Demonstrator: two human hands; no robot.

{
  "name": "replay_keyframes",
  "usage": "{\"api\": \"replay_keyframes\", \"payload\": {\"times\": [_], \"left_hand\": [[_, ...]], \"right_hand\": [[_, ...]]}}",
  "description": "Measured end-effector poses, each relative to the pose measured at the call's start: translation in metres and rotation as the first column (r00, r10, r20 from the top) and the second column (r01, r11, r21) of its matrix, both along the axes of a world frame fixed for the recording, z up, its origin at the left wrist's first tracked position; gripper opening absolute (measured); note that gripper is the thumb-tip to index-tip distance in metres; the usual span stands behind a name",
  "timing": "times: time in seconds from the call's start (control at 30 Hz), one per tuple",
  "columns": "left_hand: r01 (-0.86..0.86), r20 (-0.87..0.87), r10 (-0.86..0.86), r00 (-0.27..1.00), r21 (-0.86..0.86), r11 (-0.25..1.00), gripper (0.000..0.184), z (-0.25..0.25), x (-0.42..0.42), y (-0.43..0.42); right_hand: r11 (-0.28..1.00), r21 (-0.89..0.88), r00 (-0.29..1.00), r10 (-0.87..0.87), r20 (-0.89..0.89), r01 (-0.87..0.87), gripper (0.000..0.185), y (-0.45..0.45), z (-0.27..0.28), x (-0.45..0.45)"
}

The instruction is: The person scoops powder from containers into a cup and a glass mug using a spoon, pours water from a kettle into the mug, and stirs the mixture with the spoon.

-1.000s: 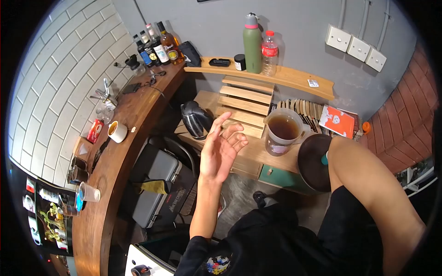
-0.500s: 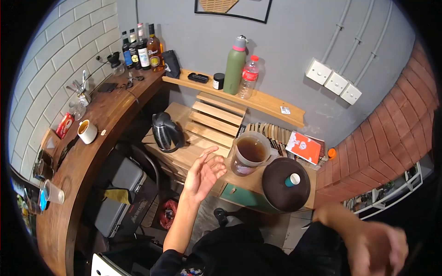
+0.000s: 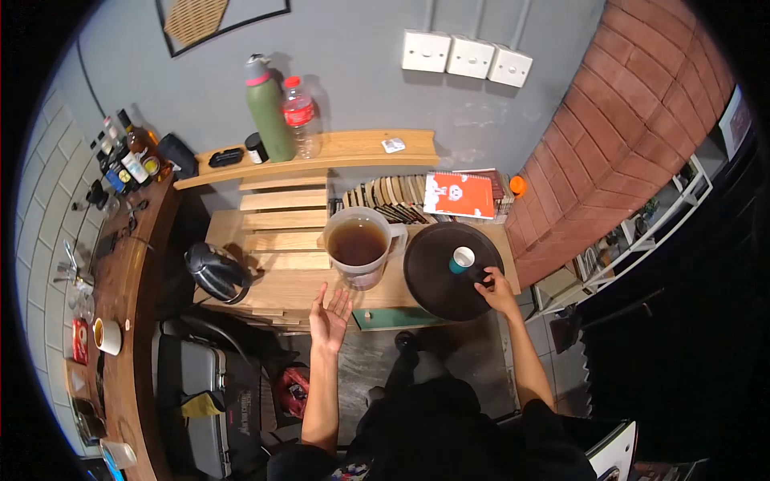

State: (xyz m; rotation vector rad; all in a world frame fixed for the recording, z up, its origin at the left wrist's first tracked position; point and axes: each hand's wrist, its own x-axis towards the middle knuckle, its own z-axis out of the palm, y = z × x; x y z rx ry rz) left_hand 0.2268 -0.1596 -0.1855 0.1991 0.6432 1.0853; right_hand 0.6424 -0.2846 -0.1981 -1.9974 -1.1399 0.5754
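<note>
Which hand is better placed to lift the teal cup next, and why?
Probably the right hand: it is at the round tray, close to the teal cup; the left hand is farther, near the pitcher.

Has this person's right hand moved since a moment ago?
Yes: against the wooden table, the right hand has moved left and forward, to the right edge of the tray.

A light wooden table [image 3: 281, 285] is supporting, from left to right, a black kettle [image 3: 216, 272], a pitcher [image 3: 358, 271] and a round dark tray [image 3: 433, 280], on which a small cup [image 3: 460, 261] is standing. Above it, a wall shelf [image 3: 350, 147] is bearing a dark jar [image 3: 256, 148], a green flask [image 3: 270, 116], a red-capped bottle [image 3: 299, 120] and a flat packet [image 3: 393, 145]. At left, a dark wooden counter [image 3: 130, 280] is carrying a white mug [image 3: 111, 339] and several bottles [image 3: 138, 160].
</note>
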Motion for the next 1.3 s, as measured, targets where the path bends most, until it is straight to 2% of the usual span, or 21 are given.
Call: {"api": "replay_keyframes", "payload": {"times": [0.03,0.1,0.13,0.17,0.23,0.3,0.37,0.4,0.43,0.5,0.53,0.83,0.93,0.97,1.03,1.07,1.1,1.17,1.2,1.23,1.3], "left_hand": [[0.006,-0.012,-0.006,1.0,0.001,1.0,0.047,-0.001,0.005,-0.001],[0.058,-0.039,-0.061,0.997,-0.064,0.996,0.041,-0.003,0.018,-0.005],[0.067,-0.06,-0.072,0.996,-0.083,0.994,0.043,-0.003,0.023,-0.007],[0.054,-0.073,-0.06,0.996,-0.083,0.995,0.043,-0.009,0.025,-0.009],[0.201,-0.2,-0.214,0.956,-0.083,0.976,0.048,-0.031,0.03,-0.017],[0.207,-0.187,-0.232,0.955,-0.145,0.968,0.049,-0.054,0.039,-0.026],[0.298,-0.211,-0.355,0.911,-0.259,0.919,0.049,-0.071,0.053,-0.038],[0.294,-0.256,-0.377,0.89,-0.31,0.904,0.049,-0.072,0.065,-0.044],[0.281,-0.27,-0.372,0.888,-0.323,0.904,0.049,-0.078,0.074,-0.049],[0.348,-0.22,-0.433,0.874,-0.336,0.875,0.048,-0.085,0.096,-0.056],[0.355,-0.212,-0.441,0.872,-0.346,0.868,0.047,-0.087,0.107,-0.058],[0.216,-0.246,-0.324,0.913,-0.381,0.899,0.042,-0.065,0.172,-0.078],[0.249,-0.292,-0.3,0.908,-0.198,0.948,0.039,-0.056,0.168,-0.092],[0.223,-0.31,-0.278,0.909,-0.202,0.954,0.047,-0.054,0.164,-0.097],[0.19,-0.366,-0.198,0.909,-0.059,0.98,0.058,-0.042,0.153,-0.115],[0.133,-0.392,-0.134,0.91,-0.031,0.991,0.057,-0.03,0.149,-0.124],[0.13,-0.407,-0.116,0.906,0.008,0.991,0.065,-0.028,0.138,-0.134],[0.086,-0.458,0.012,0.889,0.192,0.978,0.073,-0.033,0.12,-0.159],[-0.004,-0.454,0.101,0.885,0.209,0.978,0.073,-0.03,0.11,-0.174],[-0.046,-0.517,0.184,0.836,0.268,0.962,0.075,-0.024,0.101,-0.192],[-0.141,-0.616,0.339,0.711,0.347,0.927,0.077,-0.004,0.081,-0.236]], "right_hand": [[1.0,0.001,1.0,-0.006,-0.012,0.006,0.063,0.006,-0.028,0.01],[0.996,0.093,0.98,-0.025,0.198,0.006,0.076,0.019,-0.06,0.02],[0.995,-0.024,0.993,-0.099,-0.066,0.097,0.088,0.027,-0.062,0.021],[0.996,-0.025,0.993,-0.087,-0.078,0.086,0.088,0.037,-0.066,0.019],[0.985,0.174,0.99,-0.034,0.138,0.01,0.092,0.054,-0.09,0.023],[0.982,0.187,0.999,-0.005,0.047,-0.003,0.095,0.07,-0.103,0.029],[0.942,0.305,0.985,0.105,0.137,-0.143,0.094,0.078,-0.12,0.031],[0.955,0.285,0.997,0.081,0.022,-0.084,0.085,0.082,-0.121,0.029],[0.956,0.279,0.996,0.089,0.003,-0.086,0.085,0.082,-0.116,0.027],[0.977,0.196,0.987,0.107,-0.116,-0.083,0.074,0.084,-0.112,0.03],[0.972,0.229,0.994,0.075,-0.075,-0.056,0.066,0.086,-0.118,0.027],[0.954,0.171,0.959,0.266,-0.095,-0.247,0.055,0.084,-0.087,0.014],[0.84,0.194,0.824,0.538,-0.179,-0.507,0.052,0.083,-0.061,-0.007],[0.774,0.194,0.754,0.632,-0.182,-0.602,0.053,0.081,-0.044,-0.017],[0.61,0.169,0.591,0.793,-0.151,-0.774,0.053,0.079,-0.025,-0.039],[0.543,0.181,0.507,0.836,-0.21,-0.82,0.053,0.076,0.002,-0.059],[0.468,0.207,0.445,0.883,-0.147,-0.859,0.053,0.072,-0.004,-0.073],[0.305,0.173,0.262,0.936,-0.234,-0.936,0.054,0.063,0.012,-0.107],[0.253,0.182,0.202,0.944,-0.26,-0.95,0.055,0.056,0.009,-0.125],[0.189,0.176,0.127,0.942,-0.312,-0.966,0.055,0.047,0.018,-0.145],[-0.013,0.181,-0.049,0.979,-0.197,-0.983,0.055,0.032,0.009,-0.183]]}}
